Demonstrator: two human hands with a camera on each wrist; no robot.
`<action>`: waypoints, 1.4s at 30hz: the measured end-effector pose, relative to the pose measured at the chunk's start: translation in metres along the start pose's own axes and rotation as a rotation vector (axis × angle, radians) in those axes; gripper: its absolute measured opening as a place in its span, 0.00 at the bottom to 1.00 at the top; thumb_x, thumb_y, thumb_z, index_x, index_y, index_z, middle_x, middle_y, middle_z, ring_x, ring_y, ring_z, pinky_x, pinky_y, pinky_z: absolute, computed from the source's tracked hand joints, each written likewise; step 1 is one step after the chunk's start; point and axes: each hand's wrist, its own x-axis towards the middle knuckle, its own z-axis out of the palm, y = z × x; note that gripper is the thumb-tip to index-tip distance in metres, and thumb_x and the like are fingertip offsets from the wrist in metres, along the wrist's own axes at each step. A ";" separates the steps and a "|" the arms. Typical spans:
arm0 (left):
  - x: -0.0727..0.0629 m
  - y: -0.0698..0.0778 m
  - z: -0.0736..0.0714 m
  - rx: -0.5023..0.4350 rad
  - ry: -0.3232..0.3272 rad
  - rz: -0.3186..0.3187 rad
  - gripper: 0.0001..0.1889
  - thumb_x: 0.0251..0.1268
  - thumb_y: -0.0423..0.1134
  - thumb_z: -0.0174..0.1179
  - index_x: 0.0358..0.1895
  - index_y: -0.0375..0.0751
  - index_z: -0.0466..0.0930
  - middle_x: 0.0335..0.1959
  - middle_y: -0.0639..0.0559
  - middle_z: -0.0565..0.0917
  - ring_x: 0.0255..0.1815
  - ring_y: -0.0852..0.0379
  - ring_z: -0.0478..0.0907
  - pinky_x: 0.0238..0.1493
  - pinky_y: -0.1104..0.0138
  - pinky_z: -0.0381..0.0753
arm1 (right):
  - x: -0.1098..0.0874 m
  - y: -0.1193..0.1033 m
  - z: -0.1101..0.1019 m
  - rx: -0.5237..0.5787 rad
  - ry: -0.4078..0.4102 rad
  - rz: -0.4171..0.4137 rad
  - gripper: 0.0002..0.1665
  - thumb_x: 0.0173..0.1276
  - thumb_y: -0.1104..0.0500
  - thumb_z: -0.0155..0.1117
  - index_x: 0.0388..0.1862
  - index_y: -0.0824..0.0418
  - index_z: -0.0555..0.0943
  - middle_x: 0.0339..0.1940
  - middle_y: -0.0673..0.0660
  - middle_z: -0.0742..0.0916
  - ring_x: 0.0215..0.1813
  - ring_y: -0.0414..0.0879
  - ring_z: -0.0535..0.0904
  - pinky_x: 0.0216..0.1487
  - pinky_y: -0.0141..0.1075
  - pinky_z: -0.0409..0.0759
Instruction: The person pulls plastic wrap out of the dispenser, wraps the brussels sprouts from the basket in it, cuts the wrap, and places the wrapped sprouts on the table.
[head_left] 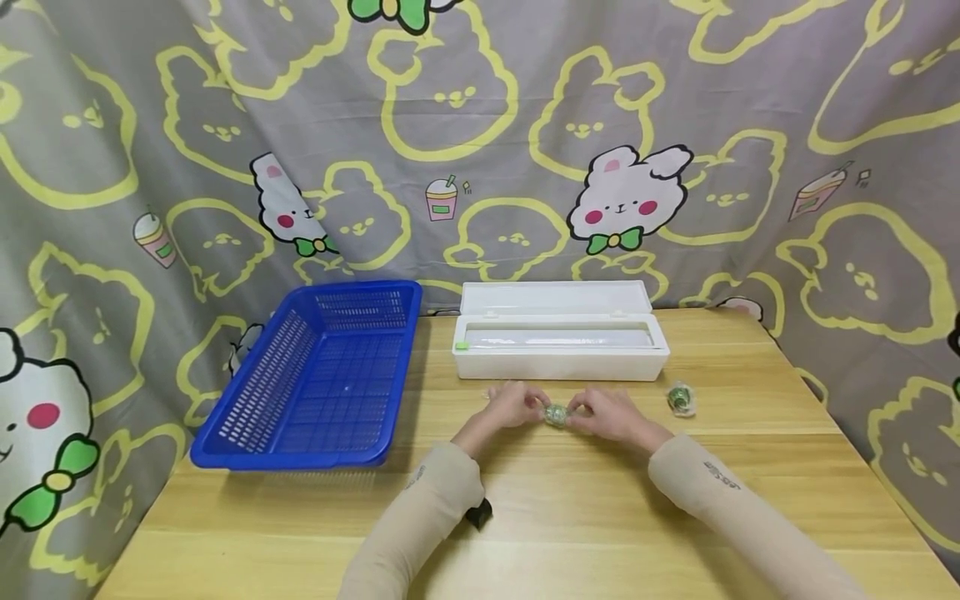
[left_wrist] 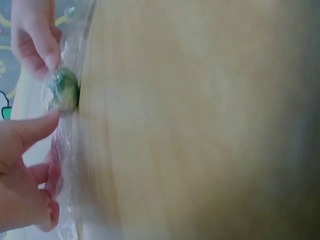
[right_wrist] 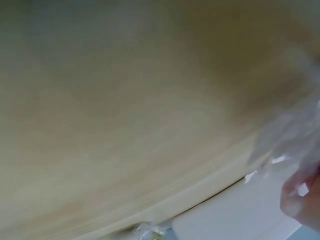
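Observation:
A small green rounded piece (head_left: pixel 556 415), wrapped in clear cling film, lies between my two hands at the middle of the table. My left hand (head_left: pixel 513 405) is at its left side and pinches the film there. On the other side my right hand (head_left: pixel 609 414) pinches the film close against it. In the left wrist view, clear cling film (left_wrist: pixel 68 145) stretches away on both sides of the green piece (left_wrist: pixel 65 90). Film (right_wrist: pixel 290 135) also shows beside a hand at the edge of the right wrist view. What the green piece is cannot be told.
Behind the hands stands a white cling film box (head_left: pixel 558 363), lid up, with a roll inside. A second green wrapped piece (head_left: pixel 681 400) lies to the right. A blue basket (head_left: pixel 393 392) stands at the left. A small dark object (head_left: pixel 480 513) lies beside the left sleeve.

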 end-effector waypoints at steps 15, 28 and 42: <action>0.005 0.000 -0.002 -0.150 -0.497 0.344 0.11 0.54 0.25 0.59 0.41 0.38 0.82 0.35 0.52 0.82 0.34 0.65 0.75 0.40 0.76 0.72 | -0.050 -0.036 0.015 0.360 -0.145 0.106 0.20 0.57 0.54 0.62 0.09 0.58 0.72 0.06 0.43 0.67 0.11 0.35 0.57 0.13 0.25 0.57; -0.004 0.017 -0.004 0.107 -0.314 0.388 0.16 0.48 0.42 0.67 0.44 0.57 0.82 0.47 0.60 0.74 0.48 0.63 0.62 0.51 0.63 0.52 | -0.075 -0.038 0.016 0.261 -0.144 -0.015 0.19 0.65 0.50 0.56 0.19 0.59 0.79 0.09 0.44 0.71 0.13 0.33 0.60 0.14 0.25 0.59; -0.012 0.009 -0.004 0.263 -0.262 0.218 0.33 0.50 0.60 0.61 0.63 0.62 0.66 0.55 0.54 0.68 0.44 0.59 0.57 0.43 0.65 0.52 | -0.109 -0.027 0.027 -0.385 0.132 -0.622 0.37 0.47 0.49 0.69 0.57 0.57 0.70 0.31 0.42 0.71 0.26 0.30 0.61 0.33 0.30 0.65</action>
